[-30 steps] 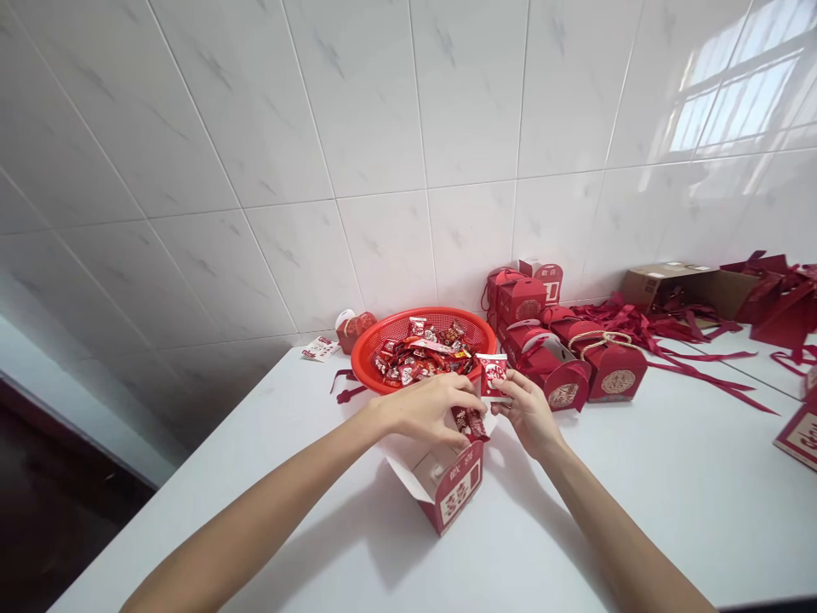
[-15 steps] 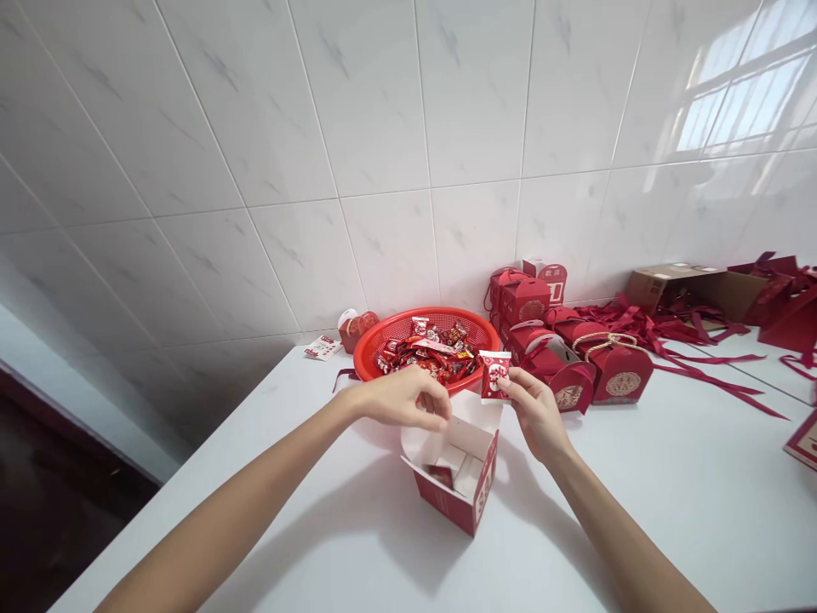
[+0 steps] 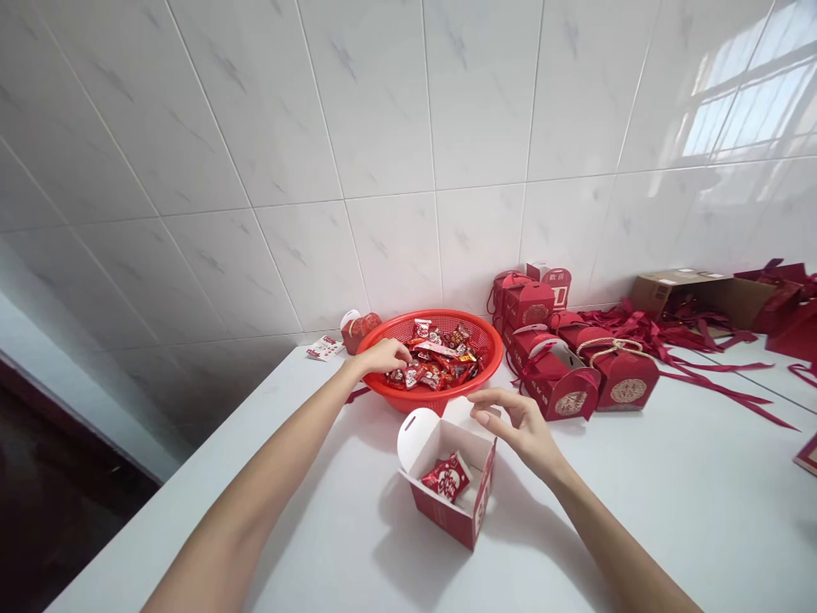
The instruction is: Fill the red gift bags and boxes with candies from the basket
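Note:
My left hand (image 3: 385, 356) reaches over the near left rim of a red plastic basket (image 3: 490, 362). Its fingers curl down among the wrapped candies (image 3: 434, 379); whether one is between the fingertips is hidden. In front of the basket stands an uncovered red paper box (image 3: 443, 513) with a white inside and raised flaps. Red wrapped candy (image 3: 448, 478) lies within it. My right hand (image 3: 518, 427) is at the box's back right flap, thumb and fingers apart, with no candy in it. Whether the fingertips touch the flap I cannot tell.
Several closed red gift boxes (image 3: 622, 375) stand right of the basket by the tiled wall. Dark red ribbons (image 3: 708, 362) trail from a cardboard box (image 3: 651, 298) at the back right. A small red box (image 3: 361, 330) and a printed card (image 3: 324, 348) are left of the basket.
My left hand has gone from above the box to the basket. The candy has left my right hand, which moved down to the box's flap, and red candy now shows higher inside the box.

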The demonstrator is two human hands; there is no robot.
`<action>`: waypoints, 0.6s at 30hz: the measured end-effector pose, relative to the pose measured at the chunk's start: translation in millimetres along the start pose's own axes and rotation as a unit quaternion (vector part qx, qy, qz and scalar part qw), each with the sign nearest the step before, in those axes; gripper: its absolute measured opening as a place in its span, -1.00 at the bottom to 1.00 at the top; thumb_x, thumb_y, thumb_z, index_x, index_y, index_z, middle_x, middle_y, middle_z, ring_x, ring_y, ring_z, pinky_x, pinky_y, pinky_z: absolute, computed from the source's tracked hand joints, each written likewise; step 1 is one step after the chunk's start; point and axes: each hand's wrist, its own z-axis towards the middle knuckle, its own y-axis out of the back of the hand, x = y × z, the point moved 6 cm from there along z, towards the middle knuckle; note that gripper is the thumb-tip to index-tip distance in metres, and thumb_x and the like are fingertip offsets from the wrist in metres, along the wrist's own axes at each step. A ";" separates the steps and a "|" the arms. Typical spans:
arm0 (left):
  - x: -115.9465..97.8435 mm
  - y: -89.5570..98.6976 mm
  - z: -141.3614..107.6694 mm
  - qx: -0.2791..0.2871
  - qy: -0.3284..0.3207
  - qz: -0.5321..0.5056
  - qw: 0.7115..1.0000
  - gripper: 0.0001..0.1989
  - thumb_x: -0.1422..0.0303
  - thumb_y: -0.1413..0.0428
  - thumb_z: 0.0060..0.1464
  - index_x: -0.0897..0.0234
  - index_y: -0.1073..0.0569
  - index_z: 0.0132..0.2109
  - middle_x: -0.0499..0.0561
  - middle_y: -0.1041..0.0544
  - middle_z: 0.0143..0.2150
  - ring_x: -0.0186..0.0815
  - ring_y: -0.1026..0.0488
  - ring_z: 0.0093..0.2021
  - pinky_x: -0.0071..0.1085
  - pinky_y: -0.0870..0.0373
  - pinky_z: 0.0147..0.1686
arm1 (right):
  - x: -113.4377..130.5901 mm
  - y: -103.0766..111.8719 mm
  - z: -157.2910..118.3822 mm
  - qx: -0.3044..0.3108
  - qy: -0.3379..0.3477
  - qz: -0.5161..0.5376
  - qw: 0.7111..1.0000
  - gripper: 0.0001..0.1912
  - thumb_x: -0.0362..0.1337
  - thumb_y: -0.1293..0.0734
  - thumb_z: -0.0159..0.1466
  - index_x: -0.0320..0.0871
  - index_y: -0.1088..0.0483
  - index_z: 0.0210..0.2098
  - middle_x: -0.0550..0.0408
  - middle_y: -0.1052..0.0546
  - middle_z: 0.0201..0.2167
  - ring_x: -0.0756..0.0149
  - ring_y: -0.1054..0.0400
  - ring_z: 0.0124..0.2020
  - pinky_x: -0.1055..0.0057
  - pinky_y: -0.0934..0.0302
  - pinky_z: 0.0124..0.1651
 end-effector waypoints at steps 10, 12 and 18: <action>15.8 -35.6 27.6 0.107 0.058 0.080 0.989 -0.28 0.44 -0.27 -0.42 0.18 -0.56 0.06 0.14 -0.62 -0.04 -0.12 -0.54 -0.26 -0.43 -0.38 -0.36 | 1.5 3.6 0.5 -0.001 0.004 -0.017 1.000 -0.80 -0.10 -0.44 0.16 -0.07 -0.60 -0.31 0.01 -0.62 -0.28 0.12 -0.43 -0.19 0.22 -0.24 -0.06; 16.4 -36.0 23.9 0.115 0.059 0.085 0.988 -0.39 0.39 -0.26 -0.34 0.21 -0.58 0.01 0.11 -0.64 -0.15 -0.14 -0.53 -0.28 -0.43 -0.37 -0.38 | 1.8 2.4 0.5 0.004 0.005 -0.019 1.000 -0.80 -0.10 -0.44 0.16 -0.07 -0.60 -0.32 0.01 -0.62 -0.29 0.12 -0.42 -0.20 0.22 -0.23 -0.07; 7.6 -36.5 15.9 0.122 0.042 0.090 0.988 -0.69 0.31 -0.22 -0.17 0.25 -0.62 -0.20 0.07 -0.63 -0.25 -0.13 -0.52 -0.24 -0.42 -0.38 -0.33 | 0.2 2.0 0.3 0.012 0.002 -0.032 0.999 -0.79 -0.09 -0.43 0.17 -0.07 -0.60 -0.30 0.01 -0.60 -0.27 0.12 -0.41 -0.18 0.22 -0.23 -0.05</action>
